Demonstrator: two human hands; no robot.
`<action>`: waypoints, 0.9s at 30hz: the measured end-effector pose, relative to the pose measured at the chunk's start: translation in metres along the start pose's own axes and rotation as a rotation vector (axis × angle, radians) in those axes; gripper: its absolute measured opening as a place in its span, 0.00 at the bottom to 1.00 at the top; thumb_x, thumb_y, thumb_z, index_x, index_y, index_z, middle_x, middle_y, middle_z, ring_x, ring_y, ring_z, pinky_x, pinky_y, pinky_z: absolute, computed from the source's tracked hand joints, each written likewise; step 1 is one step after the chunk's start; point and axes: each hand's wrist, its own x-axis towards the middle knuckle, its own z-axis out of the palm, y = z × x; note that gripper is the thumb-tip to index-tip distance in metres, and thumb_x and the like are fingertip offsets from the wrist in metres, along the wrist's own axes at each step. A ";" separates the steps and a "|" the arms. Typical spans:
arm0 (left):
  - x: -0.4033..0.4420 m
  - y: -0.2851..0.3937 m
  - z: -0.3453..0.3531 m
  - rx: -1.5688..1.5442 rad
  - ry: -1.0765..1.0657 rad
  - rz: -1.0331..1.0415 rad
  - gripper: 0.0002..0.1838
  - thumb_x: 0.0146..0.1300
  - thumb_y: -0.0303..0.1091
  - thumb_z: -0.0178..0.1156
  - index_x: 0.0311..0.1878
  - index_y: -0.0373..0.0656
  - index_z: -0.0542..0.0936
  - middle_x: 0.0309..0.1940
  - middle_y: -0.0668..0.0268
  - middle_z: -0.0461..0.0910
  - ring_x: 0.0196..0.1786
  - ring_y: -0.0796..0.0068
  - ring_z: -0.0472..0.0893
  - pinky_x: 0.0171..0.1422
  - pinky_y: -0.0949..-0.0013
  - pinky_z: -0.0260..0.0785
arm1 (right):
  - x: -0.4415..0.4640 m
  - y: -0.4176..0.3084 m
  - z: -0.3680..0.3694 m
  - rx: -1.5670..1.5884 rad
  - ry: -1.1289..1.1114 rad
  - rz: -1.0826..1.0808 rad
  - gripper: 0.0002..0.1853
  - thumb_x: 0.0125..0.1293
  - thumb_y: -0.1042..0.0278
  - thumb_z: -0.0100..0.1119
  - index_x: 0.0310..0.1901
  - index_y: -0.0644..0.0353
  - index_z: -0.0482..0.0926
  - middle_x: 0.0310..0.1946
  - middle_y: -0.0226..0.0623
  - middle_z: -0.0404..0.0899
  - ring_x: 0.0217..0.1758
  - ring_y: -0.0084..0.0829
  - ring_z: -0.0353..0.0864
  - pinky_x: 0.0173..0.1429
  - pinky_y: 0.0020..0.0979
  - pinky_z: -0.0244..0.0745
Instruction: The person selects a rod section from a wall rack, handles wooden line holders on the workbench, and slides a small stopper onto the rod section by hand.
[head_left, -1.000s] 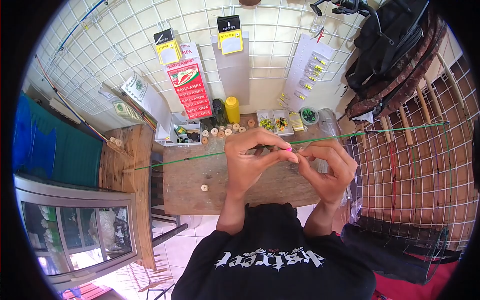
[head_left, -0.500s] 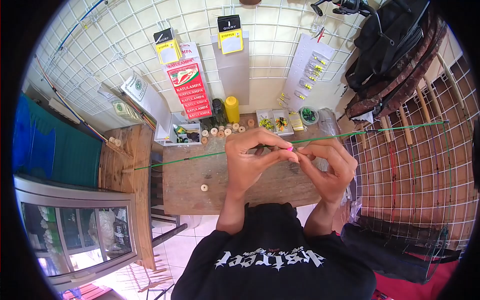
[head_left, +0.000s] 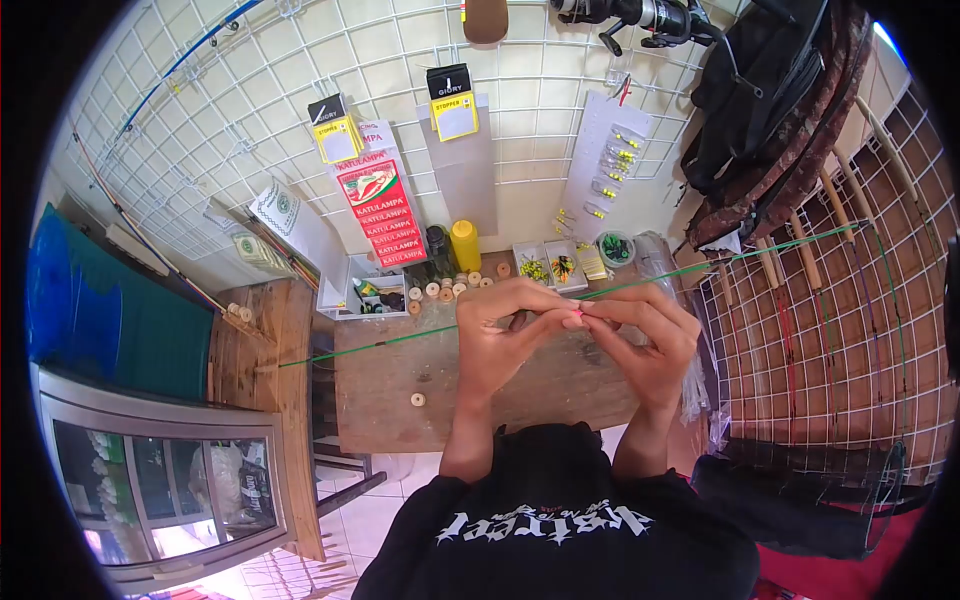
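Note:
My left hand (head_left: 500, 335) is closed in a pinch on a small bright pink piece (head_left: 579, 314), whose exact kind I cannot make out. My right hand (head_left: 652, 330) meets it fingertip to fingertip, its thumb and forefinger pinched at the same pink piece. A thin green fishing rod (head_left: 390, 341) slants across the view at the hands, rising to the right. Fingers cover part of the rod, so whether they grip it is unclear. Below the hands is a wooden table (head_left: 390, 375), with one small round wooden disc (head_left: 418, 400) lying on it.
Several wooden discs (head_left: 446, 294), a yellow bottle (head_left: 465, 246) and small trays of tackle (head_left: 533, 270) line the table's back. Packaged tackle (head_left: 375, 205) hangs from the white wire grid. A glass cabinet (head_left: 160, 485) stands at left; bags (head_left: 765, 120) and rods hang at right.
The view has tilted up slightly, so the wall and table sit lower. Both hands remain pinched together, their fingertips closer around the pink piece, less of which shows.

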 end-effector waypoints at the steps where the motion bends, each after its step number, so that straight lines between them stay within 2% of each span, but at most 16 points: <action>1: -0.001 0.001 0.000 -0.011 0.000 -0.045 0.06 0.49 0.22 0.71 0.31 0.37 0.85 0.26 0.63 0.84 0.26 0.82 0.78 0.28 0.80 0.65 | 0.000 0.000 0.001 0.003 -0.002 -0.003 0.11 0.48 0.80 0.72 0.35 0.61 0.85 0.30 0.34 0.82 0.27 0.24 0.81 0.31 0.23 0.75; 6: -0.003 0.001 0.001 -0.007 -0.022 -0.163 0.06 0.52 0.22 0.70 0.32 0.35 0.83 0.29 0.62 0.84 0.28 0.80 0.80 0.28 0.79 0.69 | -0.001 0.002 0.002 0.017 -0.003 0.002 0.10 0.48 0.80 0.72 0.35 0.61 0.85 0.30 0.33 0.82 0.27 0.24 0.80 0.30 0.23 0.74; 8: -0.003 0.001 0.008 -0.153 0.096 -0.218 0.06 0.53 0.29 0.72 0.33 0.41 0.85 0.31 0.68 0.84 0.26 0.87 0.74 0.24 0.82 0.55 | -0.002 0.003 0.001 0.011 -0.007 0.003 0.10 0.48 0.80 0.72 0.34 0.61 0.85 0.30 0.33 0.82 0.27 0.25 0.80 0.30 0.23 0.74; 9: -0.003 0.000 0.007 -0.154 0.092 -0.218 0.06 0.53 0.29 0.72 0.33 0.41 0.85 0.31 0.68 0.84 0.26 0.87 0.74 0.24 0.82 0.55 | -0.002 0.004 0.000 0.001 -0.017 0.005 0.10 0.47 0.79 0.72 0.34 0.60 0.85 0.30 0.33 0.81 0.28 0.25 0.80 0.31 0.24 0.74; 11: -0.003 -0.003 0.002 -0.043 -0.015 -0.167 0.07 0.53 0.29 0.71 0.35 0.42 0.84 0.32 0.67 0.84 0.28 0.86 0.75 0.26 0.81 0.59 | -0.003 0.006 0.000 -0.011 -0.023 0.010 0.10 0.47 0.79 0.72 0.33 0.60 0.84 0.30 0.34 0.81 0.28 0.26 0.81 0.31 0.24 0.74; 15: 0.002 -0.002 0.003 -0.016 -0.047 -0.100 0.07 0.54 0.29 0.71 0.36 0.42 0.83 0.34 0.65 0.82 0.32 0.83 0.77 0.30 0.80 0.64 | -0.003 0.009 0.000 0.007 -0.030 0.002 0.10 0.46 0.78 0.72 0.33 0.60 0.83 0.31 0.34 0.81 0.29 0.27 0.80 0.32 0.26 0.74; 17: 0.001 -0.003 0.004 -0.031 -0.031 -0.118 0.08 0.55 0.31 0.70 0.35 0.41 0.82 0.36 0.65 0.77 0.35 0.81 0.76 0.33 0.78 0.67 | -0.003 0.009 0.000 0.021 -0.036 0.012 0.11 0.46 0.78 0.72 0.33 0.60 0.83 0.31 0.34 0.82 0.30 0.27 0.80 0.32 0.26 0.74; 23: 0.002 -0.006 0.006 0.090 -0.064 -0.057 0.09 0.55 0.32 0.70 0.35 0.41 0.81 0.36 0.66 0.68 0.35 0.79 0.72 0.36 0.77 0.68 | -0.005 0.012 -0.002 0.024 -0.033 0.045 0.12 0.47 0.76 0.73 0.35 0.59 0.83 0.32 0.33 0.83 0.30 0.28 0.80 0.34 0.27 0.74; 27: 0.001 -0.011 0.006 0.063 -0.088 -0.067 0.09 0.55 0.33 0.70 0.36 0.41 0.81 0.37 0.66 0.69 0.35 0.80 0.72 0.36 0.77 0.67 | -0.009 0.019 0.002 0.024 -0.008 0.018 0.11 0.47 0.76 0.72 0.34 0.59 0.82 0.30 0.32 0.83 0.31 0.30 0.80 0.36 0.28 0.74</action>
